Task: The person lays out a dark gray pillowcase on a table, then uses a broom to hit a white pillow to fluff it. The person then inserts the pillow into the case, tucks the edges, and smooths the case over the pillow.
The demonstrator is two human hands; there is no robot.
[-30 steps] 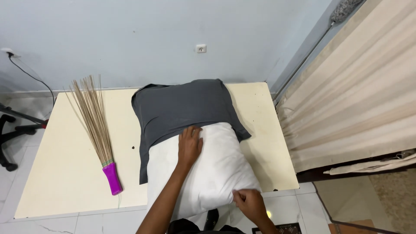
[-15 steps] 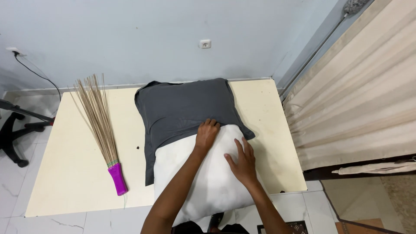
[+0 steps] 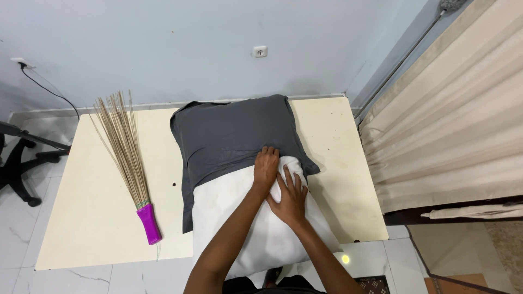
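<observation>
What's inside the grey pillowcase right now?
A white pillow sits partly inside the grey pillowcase; its near half sticks out. Left hand and right hand press at the opening. How far in it reaches is hidden by fabric.

A pale blue-grey wall [image 3: 163, 38] is running along the back, carrying a white switch [image 3: 260, 51] at its middle and a socket [image 3: 19, 62] at the left with a black cable [image 3: 52, 95] trailing down from it. A cream tabletop [image 3: 92, 218] is standing on a white marble-patterned tile floor [image 3: 16, 218], with the black base of an office chair [image 3: 19, 169] showing at the left edge. Beige pleated curtains [image 3: 452, 125] are hanging along the right side, and even, soft light is filling the room.
</observation>
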